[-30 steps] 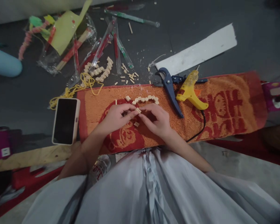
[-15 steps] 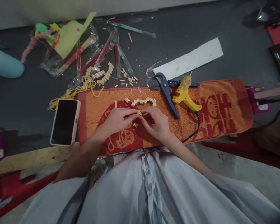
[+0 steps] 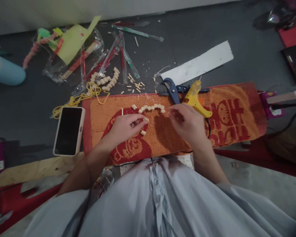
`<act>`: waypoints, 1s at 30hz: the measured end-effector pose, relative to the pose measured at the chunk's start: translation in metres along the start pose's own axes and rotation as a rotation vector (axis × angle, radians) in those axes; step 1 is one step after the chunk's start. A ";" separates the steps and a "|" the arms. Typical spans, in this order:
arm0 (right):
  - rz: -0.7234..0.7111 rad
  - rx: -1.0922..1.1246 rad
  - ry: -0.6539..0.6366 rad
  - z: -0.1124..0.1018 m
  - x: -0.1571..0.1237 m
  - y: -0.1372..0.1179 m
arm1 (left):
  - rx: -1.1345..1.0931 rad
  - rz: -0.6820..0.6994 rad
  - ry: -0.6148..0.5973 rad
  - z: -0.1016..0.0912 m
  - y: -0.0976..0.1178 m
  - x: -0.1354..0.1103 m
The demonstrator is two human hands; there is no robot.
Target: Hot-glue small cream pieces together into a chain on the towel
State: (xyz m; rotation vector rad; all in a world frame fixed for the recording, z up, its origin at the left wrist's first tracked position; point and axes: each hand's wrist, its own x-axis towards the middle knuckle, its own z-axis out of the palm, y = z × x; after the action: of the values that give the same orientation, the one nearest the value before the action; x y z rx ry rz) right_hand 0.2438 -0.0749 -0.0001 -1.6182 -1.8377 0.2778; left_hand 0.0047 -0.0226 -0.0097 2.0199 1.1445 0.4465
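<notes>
Between the thumb and fingertips of my left hand (image 3: 127, 127) is a small wooden stick bundle (image 3: 146, 119), made of short pale pieces. My right hand (image 3: 188, 124) hovers over the towel, fingers loosely bent and apart, with nothing visible in them; it is slightly blurred. Just beyond it lies a yellow glue gun (image 3: 196, 100), partly covered by the hand. Blue-handled cutters (image 3: 172, 91) rest beside the gun, their lower handle hidden. A wavy strip of joined stick pieces (image 3: 151, 108) lies ahead of my hands. Another little bundle (image 3: 143, 133) sits below my left fingertips.
An orange and red towel (image 3: 96, 115) lies under the work. A phone (image 3: 69, 131) is at its left edge, near yellow string (image 3: 82, 95). Behind are loose stick pieces (image 3: 137, 86), plastic-wrapped sticks (image 3: 123, 62) and a white board (image 3: 199, 62). A blue bottle (image 3: 7, 70) lies far left.
My right hand has let go of the small bundle and moved right, toward the glue gun. My left hand stays in place, still pinching the bundle.
</notes>
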 end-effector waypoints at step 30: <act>0.313 -0.280 0.017 -0.036 -0.006 0.081 | 0.145 0.100 0.004 -0.002 -0.003 0.000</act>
State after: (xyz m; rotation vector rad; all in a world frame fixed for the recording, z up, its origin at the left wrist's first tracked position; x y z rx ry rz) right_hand 0.3303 -0.0734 -0.0201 -2.0990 -1.6619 0.1449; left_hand 0.0022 -0.0206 -0.0110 2.2101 1.1099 0.4282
